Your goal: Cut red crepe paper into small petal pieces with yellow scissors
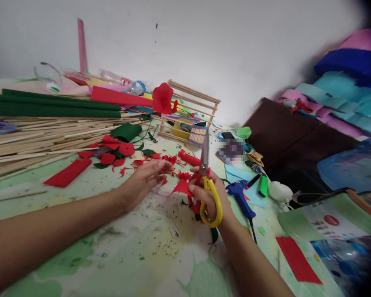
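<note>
My right hand (pixel 208 194) is closed around yellow-handled scissors (pixel 214 202), whose blades point up and away from me. Red paper (pixel 181 187) shows at the fingers of that hand, its lower part hanging beneath the palm. To the left, my left hand (pixel 146 179) is raised over the table with its fingers bent and apart, and a thin red strip dangles near the fingertips. Red scraps (pixel 170 160) lie just beyond both hands.
Bundled wooden sticks (pixel 43 140) and green paper (pixel 52 103) cover the left side. A stick rack (pixel 188 107) with a red paper flower (pixel 163 99) stands behind. A blue glue gun (pixel 241 198), green bin (pixel 330 218) and red sheet (pixel 298 260) lie right.
</note>
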Action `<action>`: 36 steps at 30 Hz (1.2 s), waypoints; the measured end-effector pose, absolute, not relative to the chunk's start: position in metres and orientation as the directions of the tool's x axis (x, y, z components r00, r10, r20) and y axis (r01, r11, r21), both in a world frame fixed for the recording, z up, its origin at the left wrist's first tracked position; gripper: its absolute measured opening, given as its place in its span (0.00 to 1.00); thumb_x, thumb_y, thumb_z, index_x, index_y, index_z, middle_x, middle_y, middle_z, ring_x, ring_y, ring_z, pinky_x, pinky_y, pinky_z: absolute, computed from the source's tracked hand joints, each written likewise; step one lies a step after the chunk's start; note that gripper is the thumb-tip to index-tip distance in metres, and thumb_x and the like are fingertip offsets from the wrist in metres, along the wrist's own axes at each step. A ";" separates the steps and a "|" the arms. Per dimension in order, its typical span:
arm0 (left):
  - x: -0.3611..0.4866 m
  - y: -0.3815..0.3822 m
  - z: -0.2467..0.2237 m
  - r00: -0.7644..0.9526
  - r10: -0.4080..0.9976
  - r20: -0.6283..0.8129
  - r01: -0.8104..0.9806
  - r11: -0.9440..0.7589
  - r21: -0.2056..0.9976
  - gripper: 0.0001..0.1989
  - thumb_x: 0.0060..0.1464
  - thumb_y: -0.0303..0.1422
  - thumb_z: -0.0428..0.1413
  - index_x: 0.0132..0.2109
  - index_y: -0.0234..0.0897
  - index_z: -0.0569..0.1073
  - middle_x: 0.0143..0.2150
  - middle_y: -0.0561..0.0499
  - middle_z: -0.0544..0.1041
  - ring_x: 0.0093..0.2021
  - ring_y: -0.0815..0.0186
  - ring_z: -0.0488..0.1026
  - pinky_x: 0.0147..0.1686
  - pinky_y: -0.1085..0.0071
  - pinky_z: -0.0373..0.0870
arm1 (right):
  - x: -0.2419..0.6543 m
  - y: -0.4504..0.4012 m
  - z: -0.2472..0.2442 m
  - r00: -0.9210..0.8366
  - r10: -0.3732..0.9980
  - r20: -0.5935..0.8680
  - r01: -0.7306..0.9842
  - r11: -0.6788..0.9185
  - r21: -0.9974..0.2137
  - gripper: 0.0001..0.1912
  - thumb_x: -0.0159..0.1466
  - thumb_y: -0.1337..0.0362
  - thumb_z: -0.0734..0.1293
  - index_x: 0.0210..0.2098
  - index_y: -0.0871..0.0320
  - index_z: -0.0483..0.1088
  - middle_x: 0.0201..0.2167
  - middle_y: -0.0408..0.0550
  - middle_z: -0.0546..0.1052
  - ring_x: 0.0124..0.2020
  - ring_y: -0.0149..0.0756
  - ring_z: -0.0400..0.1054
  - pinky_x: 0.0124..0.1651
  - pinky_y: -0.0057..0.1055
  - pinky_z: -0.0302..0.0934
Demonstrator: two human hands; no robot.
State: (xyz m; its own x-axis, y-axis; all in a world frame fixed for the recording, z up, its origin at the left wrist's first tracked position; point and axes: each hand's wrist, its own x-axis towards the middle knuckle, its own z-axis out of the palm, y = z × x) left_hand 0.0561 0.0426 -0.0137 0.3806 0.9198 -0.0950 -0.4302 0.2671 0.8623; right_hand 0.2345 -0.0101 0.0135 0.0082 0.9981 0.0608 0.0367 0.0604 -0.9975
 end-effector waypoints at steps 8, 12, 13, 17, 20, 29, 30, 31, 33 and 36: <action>0.060 0.038 -0.023 0.706 0.706 -0.055 -0.146 0.222 0.964 0.12 0.41 0.29 0.64 0.37 0.38 0.75 0.32 0.50 0.78 0.33 0.66 0.74 0.32 0.71 0.68 | 0.230 -0.012 0.013 -0.106 0.994 0.036 0.131 0.050 -0.990 0.18 0.48 0.61 0.70 0.39 0.56 0.69 0.20 0.38 0.70 0.19 0.26 0.62 0.21 0.23 0.57; 0.059 0.038 -0.026 0.607 0.790 -0.082 -0.156 0.219 0.963 0.08 0.43 0.29 0.64 0.30 0.36 0.71 0.24 0.55 0.73 0.20 0.73 0.67 0.18 0.78 0.59 | 0.232 -0.009 0.012 -0.075 0.996 0.045 0.130 0.054 -0.990 0.21 0.47 0.59 0.72 0.40 0.58 0.70 0.20 0.37 0.69 0.17 0.26 0.60 0.21 0.24 0.57; 0.059 0.037 -0.026 0.593 0.799 -0.096 -0.165 0.237 0.957 0.08 0.44 0.30 0.64 0.29 0.36 0.70 0.22 0.56 0.71 0.18 0.75 0.64 0.15 0.79 0.56 | 0.232 -0.009 0.011 -0.057 0.997 0.048 0.146 0.056 -0.988 0.21 0.47 0.59 0.72 0.39 0.58 0.70 0.20 0.38 0.69 0.18 0.26 0.60 0.21 0.24 0.57; 0.061 0.036 -0.023 0.541 0.831 -0.132 -0.259 0.314 0.914 0.10 0.45 0.30 0.63 0.33 0.37 0.69 0.21 0.57 0.72 0.16 0.75 0.64 0.14 0.80 0.58 | 0.233 -0.005 0.004 0.133 0.981 0.143 0.263 0.104 -0.959 0.18 0.50 0.58 0.71 0.38 0.58 0.69 0.19 0.38 0.68 0.19 0.27 0.60 0.22 0.24 0.54; 0.062 0.039 -0.020 0.415 0.892 -0.181 -0.379 0.350 0.857 0.10 0.46 0.26 0.63 0.36 0.37 0.69 0.28 0.54 0.75 0.25 0.73 0.72 0.23 0.78 0.69 | 0.236 -0.004 0.000 0.193 0.949 0.248 0.466 0.134 -0.875 0.17 0.53 0.59 0.69 0.41 0.57 0.69 0.23 0.40 0.70 0.23 0.30 0.61 0.25 0.25 0.54; 0.055 0.056 -0.011 0.108 0.983 -0.145 -0.605 0.181 0.776 0.11 0.45 0.18 0.60 0.34 0.35 0.70 0.29 0.54 0.74 0.29 0.74 0.73 0.33 0.79 0.72 | 0.225 -0.021 0.007 -0.077 0.967 0.242 0.906 0.169 -0.389 0.16 0.53 0.58 0.68 0.41 0.54 0.68 0.23 0.41 0.71 0.22 0.33 0.61 0.25 0.27 0.47; 0.055 0.057 -0.011 0.087 0.987 -0.135 -0.606 0.160 0.779 0.11 0.45 0.18 0.60 0.34 0.35 0.70 0.30 0.54 0.74 0.30 0.73 0.73 0.33 0.79 0.72 | 0.223 -0.022 0.008 -0.084 0.968 0.238 0.915 0.170 -0.367 0.16 0.54 0.58 0.68 0.41 0.54 0.68 0.24 0.42 0.72 0.23 0.34 0.62 0.26 0.27 0.47; 0.055 0.057 -0.011 0.074 0.989 -0.126 -0.608 0.145 0.781 0.11 0.46 0.18 0.60 0.35 0.35 0.71 0.31 0.53 0.75 0.30 0.73 0.73 0.33 0.78 0.72 | 0.222 -0.022 0.008 -0.082 0.968 0.236 0.924 0.163 -0.347 0.17 0.54 0.57 0.68 0.42 0.54 0.68 0.25 0.44 0.73 0.24 0.35 0.63 0.26 0.28 0.47; 0.056 0.058 -0.013 0.065 0.991 -0.115 -0.609 0.131 0.782 0.09 0.48 0.20 0.59 0.37 0.34 0.72 0.33 0.51 0.76 0.31 0.72 0.73 0.33 0.77 0.72 | 0.222 -0.021 0.009 -0.055 0.974 0.221 0.942 0.124 -0.312 0.19 0.55 0.56 0.67 0.45 0.55 0.68 0.27 0.45 0.74 0.26 0.37 0.66 0.28 0.28 0.49; 0.057 0.060 -0.017 0.057 0.993 -0.104 -0.591 0.118 0.798 0.05 0.50 0.23 0.59 0.36 0.32 0.73 0.31 0.51 0.76 0.29 0.72 0.71 0.31 0.77 0.71 | 0.229 -0.015 0.008 0.019 0.986 0.164 0.967 0.024 -0.253 0.19 0.57 0.55 0.65 0.47 0.54 0.68 0.31 0.48 0.76 0.32 0.39 0.69 0.32 0.29 0.53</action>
